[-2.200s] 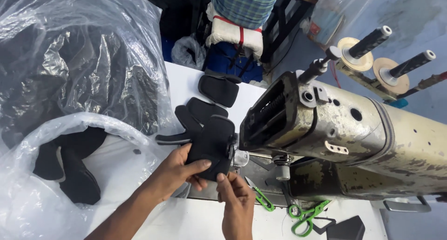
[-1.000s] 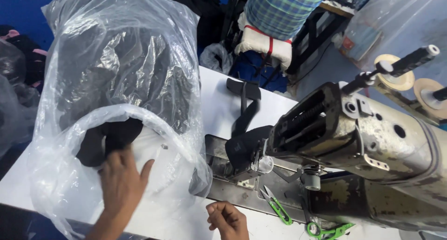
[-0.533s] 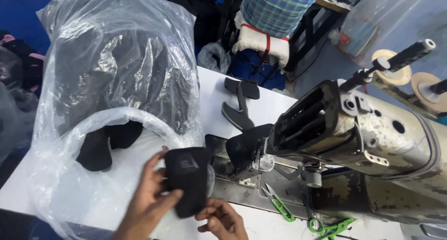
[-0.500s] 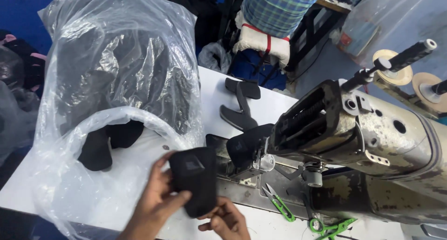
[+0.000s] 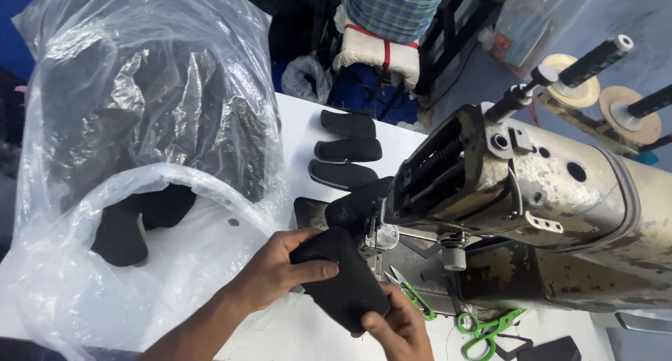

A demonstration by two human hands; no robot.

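Both hands grip pad (image 5: 343,280): left hand (image 5: 276,273) upper-left, right hand (image 5: 395,329) lower-right; long axis diagonal, needle (image 5: 374,231) just above.

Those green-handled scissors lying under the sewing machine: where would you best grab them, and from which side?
Likely by the green finger loops of the green-handled scissors, coming from the near edge of the white table. The loops point toward the person and lie free, while the blades angle in under the sewing machine, which blocks any reach from above.
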